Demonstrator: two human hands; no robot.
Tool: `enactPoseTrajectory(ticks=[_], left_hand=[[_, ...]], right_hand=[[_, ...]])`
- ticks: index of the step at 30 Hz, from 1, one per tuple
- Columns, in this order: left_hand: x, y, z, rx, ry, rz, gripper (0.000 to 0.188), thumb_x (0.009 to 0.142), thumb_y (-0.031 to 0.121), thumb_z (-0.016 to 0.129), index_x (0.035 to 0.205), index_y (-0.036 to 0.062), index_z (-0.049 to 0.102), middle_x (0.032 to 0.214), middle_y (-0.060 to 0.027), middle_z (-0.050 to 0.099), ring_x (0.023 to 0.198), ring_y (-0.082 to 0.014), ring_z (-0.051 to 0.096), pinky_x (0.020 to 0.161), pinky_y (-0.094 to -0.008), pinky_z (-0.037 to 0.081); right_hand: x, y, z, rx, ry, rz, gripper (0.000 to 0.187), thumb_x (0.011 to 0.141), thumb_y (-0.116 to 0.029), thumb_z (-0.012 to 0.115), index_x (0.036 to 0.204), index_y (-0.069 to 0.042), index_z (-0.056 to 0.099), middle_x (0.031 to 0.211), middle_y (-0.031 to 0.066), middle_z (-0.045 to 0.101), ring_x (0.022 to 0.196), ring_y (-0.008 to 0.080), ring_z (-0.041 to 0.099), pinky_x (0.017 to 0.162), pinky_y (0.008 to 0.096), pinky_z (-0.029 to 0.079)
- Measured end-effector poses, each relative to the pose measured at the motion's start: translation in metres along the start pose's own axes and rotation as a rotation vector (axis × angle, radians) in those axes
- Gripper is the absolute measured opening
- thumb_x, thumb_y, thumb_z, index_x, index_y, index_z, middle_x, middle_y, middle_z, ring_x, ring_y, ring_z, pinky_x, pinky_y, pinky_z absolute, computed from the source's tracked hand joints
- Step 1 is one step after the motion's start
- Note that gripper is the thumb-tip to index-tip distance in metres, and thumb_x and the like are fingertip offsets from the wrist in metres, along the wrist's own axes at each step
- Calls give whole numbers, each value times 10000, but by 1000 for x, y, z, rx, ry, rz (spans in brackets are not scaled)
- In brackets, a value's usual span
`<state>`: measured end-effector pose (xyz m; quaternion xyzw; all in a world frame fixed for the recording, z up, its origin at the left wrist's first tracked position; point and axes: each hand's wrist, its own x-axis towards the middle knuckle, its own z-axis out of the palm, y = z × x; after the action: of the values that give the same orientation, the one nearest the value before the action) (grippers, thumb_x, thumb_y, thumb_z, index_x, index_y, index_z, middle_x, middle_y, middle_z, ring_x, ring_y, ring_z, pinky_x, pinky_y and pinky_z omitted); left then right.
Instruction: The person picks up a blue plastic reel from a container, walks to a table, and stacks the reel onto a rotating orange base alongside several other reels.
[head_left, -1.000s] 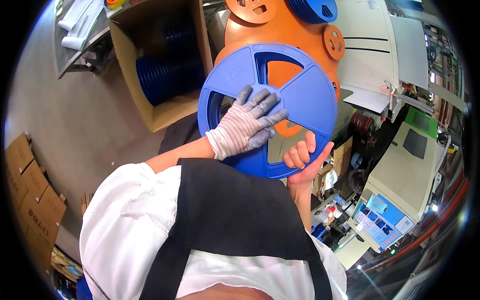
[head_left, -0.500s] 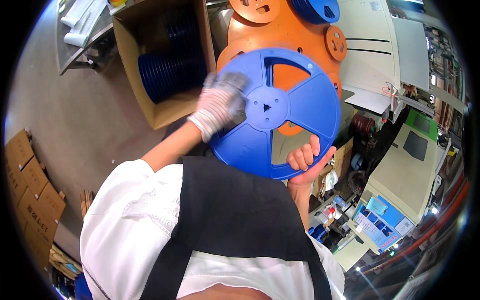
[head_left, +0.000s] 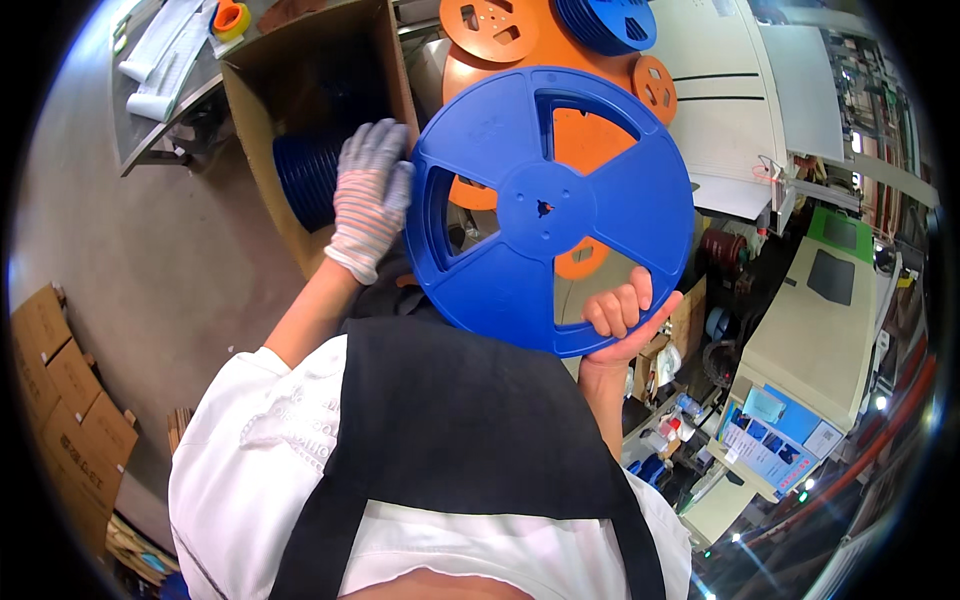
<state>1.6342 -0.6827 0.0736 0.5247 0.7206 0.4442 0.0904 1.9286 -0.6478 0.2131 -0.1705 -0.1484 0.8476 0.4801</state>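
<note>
A large blue plastic reel (head_left: 640, 190) with spoke openings and a small hub hole is held up before me. My bare right hand (head_left: 625, 315) grips its lower right rim, the fingers reaching through an opening and the thumb along the outside. My left hand (head_left: 375, 195), in a grey-palmed striped knit glove, is beside the reel's left rim with fingers stretched out and nothing in them. Whether its thumb touches the rim I cannot tell. Behind that hand stands an open cardboard box (head_left: 402, 85) with a row of dark blue reels (head_left: 300, 180) inside, partly hidden by the glove.
Beyond the reel is an orange turntable (head_left: 460, 85) carrying orange discs (head_left: 490, 25) and stacked blue reels (head_left: 610, 22). A grey table (head_left: 125, 110) with papers and orange tape (head_left: 231, 18) is far left. Beige machine (head_left: 800, 320) at right; cartons (head_left: 80, 420) at left.
My left hand has come off the reel's face and moved left, toward the box. The reel has turned and come slightly closer, still in my right hand.
</note>
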Motion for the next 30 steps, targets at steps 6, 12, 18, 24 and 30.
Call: enactPoseTrajectory(ticks=[6,12,18,24,30], left_hand=[[0,71,2,-55,-404,261,488,837,272,546,1315,174,532,1391,-133,456,1342,-380,326,1120,-571,133],[-3,43,19,78,-327,44,445,862,332,500,1292,241,571,1423,-223,388,1352,-457,257,1103,-596,140],[-18,58,11,-53,-373,187,439,832,319,539,1264,257,586,1416,-260,342,1301,-521,260,1093,-617,143],[12,38,31,46,-280,95,416,863,320,497,1269,268,570,1405,-251,347,1307,-525,246,1071,-641,170],[-35,56,17,3,-384,146,431,813,377,571,1240,327,591,1398,-250,379,1297,-520,282,1094,-613,144]], right_hand=[[7,7,10,-82,-64,104,463,940,-569,442,770,-144,372,465,-76,262,343,17,196,354,199,133],[-1,5,8,-98,-43,125,494,918,-624,420,776,-153,366,462,-74,233,342,37,210,374,219,154],[4,3,7,-112,-57,133,500,917,-624,424,768,-150,362,463,-71,230,343,39,205,375,223,149],[6,5,7,-108,-55,157,487,922,-606,437,766,-152,355,461,-72,229,344,39,190,372,223,141],[5,2,1,-67,-5,140,490,913,-618,443,773,-156,357,463,-68,231,348,45,203,382,231,150]])
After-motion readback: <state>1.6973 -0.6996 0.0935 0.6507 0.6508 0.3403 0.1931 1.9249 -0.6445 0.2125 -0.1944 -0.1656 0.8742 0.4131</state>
